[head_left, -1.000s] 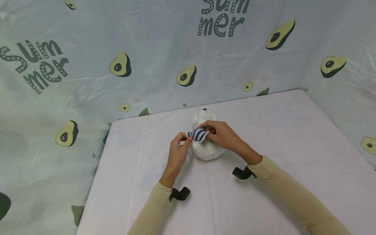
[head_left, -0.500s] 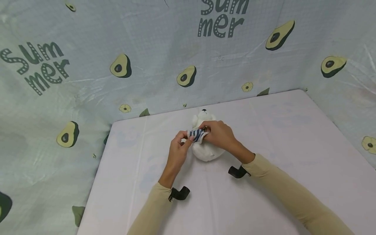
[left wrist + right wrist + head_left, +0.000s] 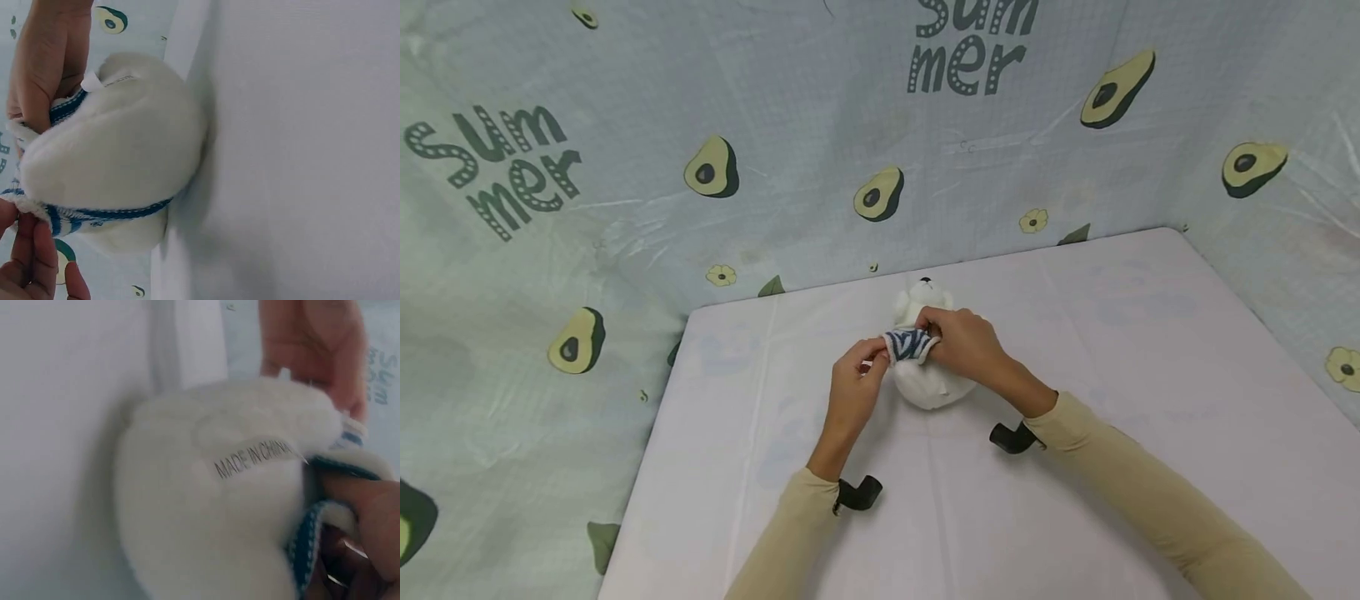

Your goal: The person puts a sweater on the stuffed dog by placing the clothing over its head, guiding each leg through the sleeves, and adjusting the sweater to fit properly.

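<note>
A white plush bear (image 3: 929,385) lies on the pale table (image 3: 1075,350) near its back edge, head pointing away. A blue-and-white striped knit garment (image 3: 910,343) is stretched across its body. My left hand (image 3: 859,382) pinches the garment's left edge; my right hand (image 3: 964,343) grips its right edge over the bear. In the left wrist view the striped band (image 3: 100,215) wraps the plush body (image 3: 112,156), pinched by my left hand (image 3: 31,262). The right wrist view shows the bear's sewn label (image 3: 253,457), and my right hand (image 3: 353,512) holding the striped edge (image 3: 307,540).
Avocado-print cloth walls (image 3: 715,167) close in the table at the back, left and right. Black wrist camera mounts (image 3: 859,493) sit under each sleeve. The table's front edge lies out of view.
The striped garment has been pulled wider and slightly further down over the bear. Both hands have shifted only a little.
</note>
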`<state>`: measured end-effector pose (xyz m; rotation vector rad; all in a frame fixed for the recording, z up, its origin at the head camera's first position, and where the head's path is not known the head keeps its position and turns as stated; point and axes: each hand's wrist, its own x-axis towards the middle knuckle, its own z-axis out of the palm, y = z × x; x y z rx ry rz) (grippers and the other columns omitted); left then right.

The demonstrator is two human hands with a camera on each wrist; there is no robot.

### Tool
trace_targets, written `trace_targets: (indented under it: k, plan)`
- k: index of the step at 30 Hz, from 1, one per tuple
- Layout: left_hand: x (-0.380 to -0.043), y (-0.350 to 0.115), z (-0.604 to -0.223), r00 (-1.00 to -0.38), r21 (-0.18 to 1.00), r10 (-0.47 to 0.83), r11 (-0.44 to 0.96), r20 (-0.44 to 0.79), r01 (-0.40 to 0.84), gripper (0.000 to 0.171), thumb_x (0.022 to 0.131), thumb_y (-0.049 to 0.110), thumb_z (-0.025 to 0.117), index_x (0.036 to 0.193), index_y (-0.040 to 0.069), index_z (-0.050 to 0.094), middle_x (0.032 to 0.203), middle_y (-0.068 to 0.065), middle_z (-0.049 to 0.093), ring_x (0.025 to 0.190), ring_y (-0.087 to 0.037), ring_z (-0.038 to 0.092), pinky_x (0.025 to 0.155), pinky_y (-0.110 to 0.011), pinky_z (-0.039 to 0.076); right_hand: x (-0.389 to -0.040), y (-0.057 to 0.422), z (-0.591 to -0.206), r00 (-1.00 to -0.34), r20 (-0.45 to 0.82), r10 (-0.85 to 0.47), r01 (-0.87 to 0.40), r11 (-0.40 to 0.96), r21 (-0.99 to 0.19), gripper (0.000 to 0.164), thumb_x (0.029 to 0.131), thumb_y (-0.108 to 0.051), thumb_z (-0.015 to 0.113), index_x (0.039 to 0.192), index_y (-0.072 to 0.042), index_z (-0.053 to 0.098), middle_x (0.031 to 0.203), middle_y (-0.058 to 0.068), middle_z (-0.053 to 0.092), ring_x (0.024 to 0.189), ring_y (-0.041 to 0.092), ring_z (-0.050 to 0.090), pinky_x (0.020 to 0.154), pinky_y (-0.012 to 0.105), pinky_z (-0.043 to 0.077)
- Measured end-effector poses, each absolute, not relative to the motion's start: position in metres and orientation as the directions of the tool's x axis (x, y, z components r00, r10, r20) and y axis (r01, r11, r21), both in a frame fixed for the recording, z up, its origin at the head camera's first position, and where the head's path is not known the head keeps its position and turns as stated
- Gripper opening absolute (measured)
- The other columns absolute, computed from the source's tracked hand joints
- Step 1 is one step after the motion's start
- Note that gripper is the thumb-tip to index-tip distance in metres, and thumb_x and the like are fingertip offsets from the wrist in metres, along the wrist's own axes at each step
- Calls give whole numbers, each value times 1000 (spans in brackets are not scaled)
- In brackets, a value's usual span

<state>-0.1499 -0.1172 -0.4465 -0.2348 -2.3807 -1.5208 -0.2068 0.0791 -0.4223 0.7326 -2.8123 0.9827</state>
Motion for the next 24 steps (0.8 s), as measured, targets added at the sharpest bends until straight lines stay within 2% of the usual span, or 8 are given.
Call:
trace_targets:
  k: [6,12,18,21,24]
  plan:
    - [-152,-114,-453,-941,880,-86,390,328,271,26,91,5,69,117,11,72,92,-5,71,85,-17,63,73,-28,49,-209,86,-421,-850,235,-472,-510,623,-594,19,86,1,75,99,-13,70,81,-1,61,71,15,52,64,30,43]
    - [-157,-113,-454,-961,877,-84,436,263,202,30,87,7,75,116,10,72,98,-3,67,81,-16,61,68,-23,49,-209,83,-426,-866,270,-420,-496,660,-564,16,86,-3,79,96,-11,70,85,1,65,72,16,56,64,33,49]
    - [-162,-111,-452,-964,852,-59,484,258,198,34,83,4,75,116,4,70,97,-7,65,79,-19,61,68,-23,49,-207,75,-432,-858,363,-364,-504,732,-458,15,82,-7,83,93,-10,73,85,3,70,71,17,63,60,37,55]
    - [-164,-112,-452,-964,845,-65,499,257,191,33,83,2,75,115,3,68,95,-8,65,79,-19,60,69,-24,48,-206,72,-432,-845,387,-369,-521,731,-441,13,82,-6,83,90,-10,74,84,2,71,70,17,65,59,38,55]
    - [-164,-113,-454,-959,825,-80,532,273,190,28,85,1,74,112,2,68,92,-8,66,79,-19,60,69,-24,48,-208,70,-432,-832,383,-400,-548,698,-462,12,84,-6,81,91,-12,73,87,2,72,74,17,66,63,38,56]
